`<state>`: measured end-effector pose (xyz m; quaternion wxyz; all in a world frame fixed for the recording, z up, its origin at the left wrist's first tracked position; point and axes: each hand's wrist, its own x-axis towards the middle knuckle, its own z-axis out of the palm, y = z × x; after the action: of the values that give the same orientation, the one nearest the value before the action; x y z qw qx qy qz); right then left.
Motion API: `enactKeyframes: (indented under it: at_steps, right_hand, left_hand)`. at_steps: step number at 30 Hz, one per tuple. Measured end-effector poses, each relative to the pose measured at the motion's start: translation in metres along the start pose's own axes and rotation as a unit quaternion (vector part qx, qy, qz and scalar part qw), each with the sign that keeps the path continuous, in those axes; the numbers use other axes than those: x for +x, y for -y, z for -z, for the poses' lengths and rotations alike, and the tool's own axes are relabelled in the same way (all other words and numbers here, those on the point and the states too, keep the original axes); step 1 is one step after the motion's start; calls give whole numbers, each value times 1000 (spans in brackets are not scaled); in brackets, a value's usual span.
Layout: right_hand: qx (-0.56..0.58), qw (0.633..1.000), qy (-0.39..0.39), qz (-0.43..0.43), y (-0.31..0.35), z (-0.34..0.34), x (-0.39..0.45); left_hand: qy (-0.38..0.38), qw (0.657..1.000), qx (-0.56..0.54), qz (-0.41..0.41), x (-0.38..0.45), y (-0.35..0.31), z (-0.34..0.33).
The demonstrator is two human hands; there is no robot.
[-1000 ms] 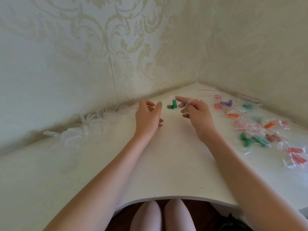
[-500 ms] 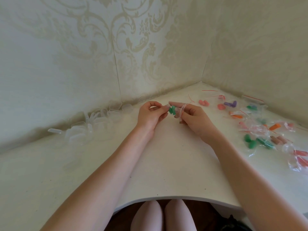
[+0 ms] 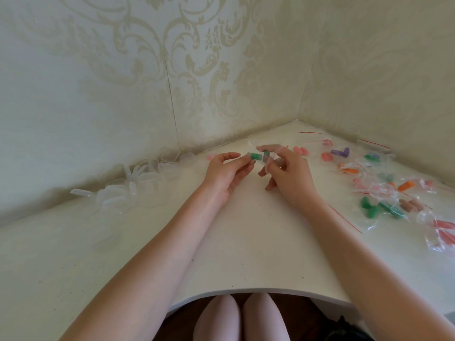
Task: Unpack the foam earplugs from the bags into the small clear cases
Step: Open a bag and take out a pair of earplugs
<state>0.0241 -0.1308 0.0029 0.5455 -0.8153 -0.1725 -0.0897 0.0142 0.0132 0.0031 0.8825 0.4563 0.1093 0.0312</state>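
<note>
Left hand: the left hand is held above the white table, and a green earplug is pinched between its thumb and fingertips
Right hand: the right hand is raised just beside the left, and a small clear bag is gripped between its curled fingers and thumb
Second green earplug: a second green piece is seen at the bag's mouth, touching the right fingers; whether it is inside the bag or out cannot be told
Clear cases: a cluster of small clear cases is spread along the left wall, several with lids open, well apart from the hands
Bagged earplugs: many clear bags with red seal strips are scattered on the right side of the table, and orange, green, purple and brownish-pink earplugs are seen in them
Loose pink earplugs: a pink pair is laid on the table beyond the right hand, near the corner
Further pink piece: something pink is glimpsed just beyond the left hand; its kind cannot be told
Knees: the person's knees are seen under the curved table edge
</note>
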Motion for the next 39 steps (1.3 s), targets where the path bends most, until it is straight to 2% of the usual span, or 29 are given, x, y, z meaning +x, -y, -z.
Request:
enactKeyframes:
  at_steps: [4,10,15,19,21,24,28,34,39]
  right_hand:
    - [-35,999,-8,24,-1,0,3]
    - [-24,998,46,30,-3,-1,2]
    - [-35,999,30,11,1,-2,-2]
    - [32,998,-12,-46,1,-5,1]
    - [63,995,-9,-75,1,-5,2]
    - [116,987,-1,-113,1,-3,4]
    - [127,985,1,-117,0,1,6]
    - [26,997,-4,-75,-7,3,10]
    - [-150,987,50,15,-10,2,8]
  left_hand:
    - [-12,999,45,-16,1,0,0]
    - [23,994,98,-44,0,3,3]
    - [-38,992,98,-63,1,7,0]
    - [-27,994,85,-61,2,5,1]
    - [-24,988,122,-87,2,6,1]
    - [-69,960,219,-163,5,9,3]
    - [-93,953,223,-182,9,6,9]
    - [-113,964,176,-162,12,5,10]
    - [-25,998,25,-46,9,3,5]
